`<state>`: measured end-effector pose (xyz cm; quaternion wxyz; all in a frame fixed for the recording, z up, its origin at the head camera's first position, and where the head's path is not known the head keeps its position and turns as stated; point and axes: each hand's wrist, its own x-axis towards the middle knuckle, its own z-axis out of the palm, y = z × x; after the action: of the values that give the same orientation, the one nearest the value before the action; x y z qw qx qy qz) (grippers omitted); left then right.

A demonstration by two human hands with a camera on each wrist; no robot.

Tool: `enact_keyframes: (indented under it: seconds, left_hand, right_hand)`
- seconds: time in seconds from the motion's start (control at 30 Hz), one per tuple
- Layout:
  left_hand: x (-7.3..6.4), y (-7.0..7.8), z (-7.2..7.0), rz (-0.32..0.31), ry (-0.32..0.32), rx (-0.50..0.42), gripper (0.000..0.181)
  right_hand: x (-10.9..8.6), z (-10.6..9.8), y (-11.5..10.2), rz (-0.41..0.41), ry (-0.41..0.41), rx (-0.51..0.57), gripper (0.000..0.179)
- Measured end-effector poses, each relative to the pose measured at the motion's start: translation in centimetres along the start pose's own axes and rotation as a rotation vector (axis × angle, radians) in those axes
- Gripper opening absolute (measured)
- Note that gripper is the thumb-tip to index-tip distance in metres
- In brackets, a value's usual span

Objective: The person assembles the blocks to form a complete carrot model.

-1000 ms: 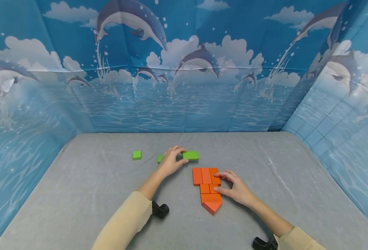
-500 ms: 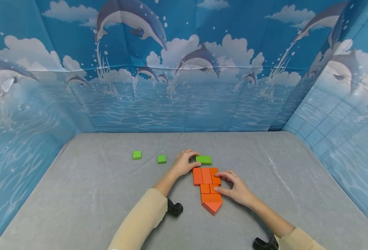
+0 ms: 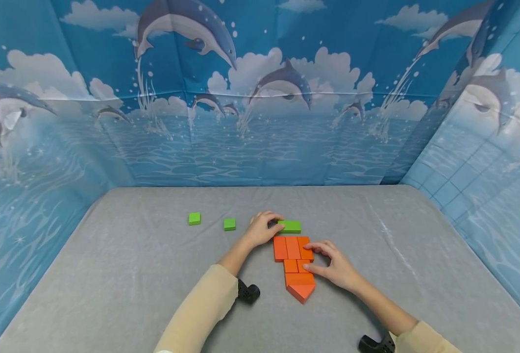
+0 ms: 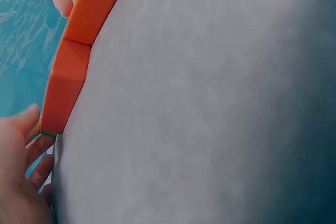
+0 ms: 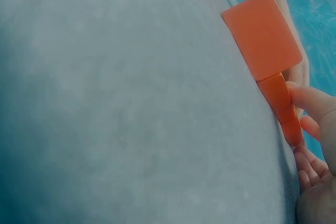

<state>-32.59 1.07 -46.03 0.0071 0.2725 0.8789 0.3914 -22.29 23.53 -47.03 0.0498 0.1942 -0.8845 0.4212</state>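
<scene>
In the head view my left hand (image 3: 261, 230) pinches the left end of a green rectangular block (image 3: 291, 226), thumb in front and fingers behind. That block lies just beyond the far edge of a flat group of orange blocks (image 3: 292, 248). The group has three long blocks side by side, two small ones (image 3: 291, 266), a crosswise block (image 3: 299, 278) and a wedge-shaped block (image 3: 301, 291) at the near end. My right hand (image 3: 336, 267) rests its thumb and fingertips along the group's right side. In the right wrist view its thumb (image 5: 310, 98) touches an orange block (image 5: 275, 95).
Two small green blocks, a left one (image 3: 194, 218) and a right one (image 3: 229, 224), lie left of my left hand. The grey cloth-covered table (image 3: 110, 274) ends at a blue dolphin-print curtain (image 3: 260, 152). Black wrist devices (image 3: 248, 292) sit under the sleeves.
My left hand has slid the green rectangular block right and slightly nearer, up behind the orange group. The right small green block is now fully uncovered. My right hand has stayed in place.
</scene>
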Motion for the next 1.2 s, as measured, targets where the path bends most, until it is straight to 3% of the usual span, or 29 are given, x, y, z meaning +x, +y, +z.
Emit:
enact_keyframes:
  seconds: [0.23,0.6,1.2]
  left_hand:
    - [-0.2,0.0,0.0,-0.015,0.010,-0.049,0.024]
    - [-0.3,-0.4,0.1,0.029,-0.022,-0.039,0.023]
    - [-0.3,-0.6,-0.1,0.032,-0.028,-0.068,0.021]
  right_hand:
    - [-0.1,0.0,-0.4,-0.006,0.004,-0.024,0.040]
    - [-0.5,-1.0,-4.1,0.009,0.002,-0.022,0.039]
    - [-0.4,-1.0,-4.0,-0.011,0.011,-0.011,0.038]
